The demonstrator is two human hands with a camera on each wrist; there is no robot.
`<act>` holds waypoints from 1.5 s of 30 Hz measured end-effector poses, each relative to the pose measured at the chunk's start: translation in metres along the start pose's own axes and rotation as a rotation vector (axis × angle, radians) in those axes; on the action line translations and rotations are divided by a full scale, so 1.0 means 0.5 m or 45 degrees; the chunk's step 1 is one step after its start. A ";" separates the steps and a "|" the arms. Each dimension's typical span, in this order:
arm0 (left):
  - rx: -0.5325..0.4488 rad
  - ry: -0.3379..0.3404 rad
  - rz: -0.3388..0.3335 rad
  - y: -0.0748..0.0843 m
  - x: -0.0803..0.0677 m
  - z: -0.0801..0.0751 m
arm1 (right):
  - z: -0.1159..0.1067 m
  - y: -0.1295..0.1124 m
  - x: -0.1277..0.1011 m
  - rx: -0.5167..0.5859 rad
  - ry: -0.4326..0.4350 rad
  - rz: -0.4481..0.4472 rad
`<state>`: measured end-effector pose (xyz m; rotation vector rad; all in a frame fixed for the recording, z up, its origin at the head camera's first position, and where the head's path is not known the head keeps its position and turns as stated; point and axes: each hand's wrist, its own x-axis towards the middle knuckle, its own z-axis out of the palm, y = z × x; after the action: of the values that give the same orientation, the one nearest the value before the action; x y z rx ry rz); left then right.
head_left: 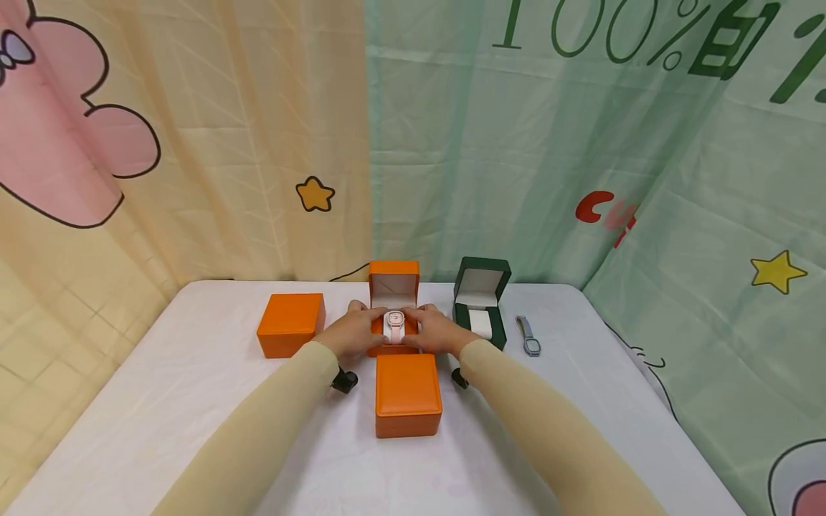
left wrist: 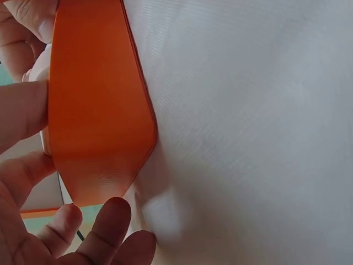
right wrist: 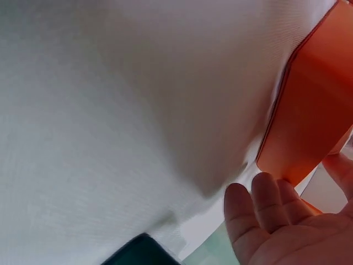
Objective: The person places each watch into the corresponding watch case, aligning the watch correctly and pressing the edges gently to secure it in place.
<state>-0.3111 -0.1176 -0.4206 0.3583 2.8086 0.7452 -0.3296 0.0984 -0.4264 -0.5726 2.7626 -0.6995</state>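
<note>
A white wristwatch (head_left: 396, 324) on a white cushion sits in an open orange watch box (head_left: 393, 283), its lid raised at the back. My left hand (head_left: 353, 330) holds the watch's left side between thumb and index finger. From the right, my right hand (head_left: 439, 331) grips the other side the same way. In the left wrist view, the thumb and index finger reach over the rim of the orange box (left wrist: 99, 105), while the other fingers (left wrist: 107, 229) stay by its outer side. The right wrist view shows my right hand (right wrist: 298, 221) beside the box wall (right wrist: 309, 105).
A closed orange box (head_left: 409, 394) stands in front, between my forearms, and another closed orange box (head_left: 290, 325) is at left. At right, an open dark green box (head_left: 482, 276) holds a white cushion. A silver watch (head_left: 528, 337) lies beside it on the white-covered table (head_left: 193, 358).
</note>
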 end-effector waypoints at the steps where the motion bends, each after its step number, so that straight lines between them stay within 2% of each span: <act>1: -0.015 -0.006 -0.006 -0.002 0.001 0.001 | 0.000 -0.001 0.000 -0.001 -0.008 0.005; 8: -0.123 -0.036 -0.083 -0.010 0.007 0.006 | 0.001 -0.006 0.006 0.093 -0.055 0.080; 14: -0.218 -0.052 -0.088 -0.011 0.009 0.004 | 0.002 -0.007 0.011 0.200 -0.050 0.117; 22: -0.343 -0.081 -0.098 -0.016 0.014 0.008 | 0.003 -0.011 0.014 0.201 -0.078 0.135; 30: -0.355 -0.071 -0.074 -0.015 0.013 0.008 | -0.001 -0.010 0.011 0.199 -0.082 0.146; 39: -0.369 -0.083 -0.084 -0.012 0.012 0.007 | 0.000 -0.008 0.013 0.156 -0.101 0.172; 45: -0.339 -0.082 -0.083 -0.014 0.015 0.009 | -0.001 -0.010 0.014 0.148 -0.104 0.178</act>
<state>-0.3180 -0.1192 -0.4288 0.2382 2.6028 1.0563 -0.3346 0.0916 -0.4244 -0.3719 2.6358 -0.7796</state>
